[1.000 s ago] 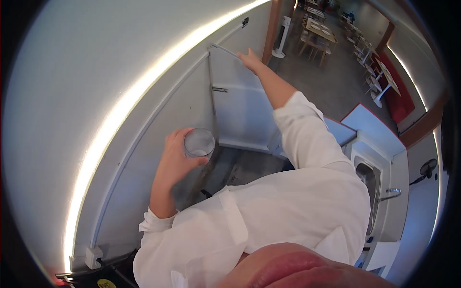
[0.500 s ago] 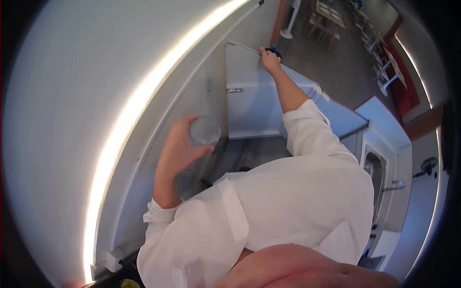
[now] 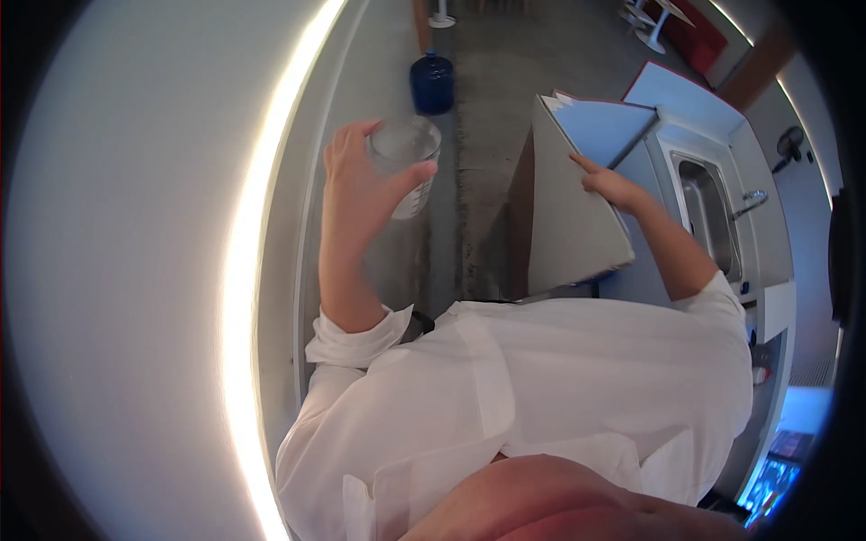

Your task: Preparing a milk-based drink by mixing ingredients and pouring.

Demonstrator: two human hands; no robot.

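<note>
My left hand (image 3: 354, 194) is raised beside the wall, fingers and thumb curved round a clear measuring cup (image 3: 408, 200). The cup has marks on its side, and I make out nothing in it. Out to the right, my right hand (image 3: 610, 187) grips the top edge of a pale swing door (image 3: 570, 212). That door stands swung open toward the counter side, with a gap to its left.
A bright light strip (image 3: 242, 270) runs along the left wall. A blue water jug (image 3: 433, 83) stands on the grey floor (image 3: 505, 68) past the gap. To the right are a steel sink (image 3: 708, 212), a tap (image 3: 750, 204) and a black fan (image 3: 788, 144).
The door has swung from across the passage toward the right, with my right hand on it. My view has turned and the water jug shows fully. The cup stays in my left hand.
</note>
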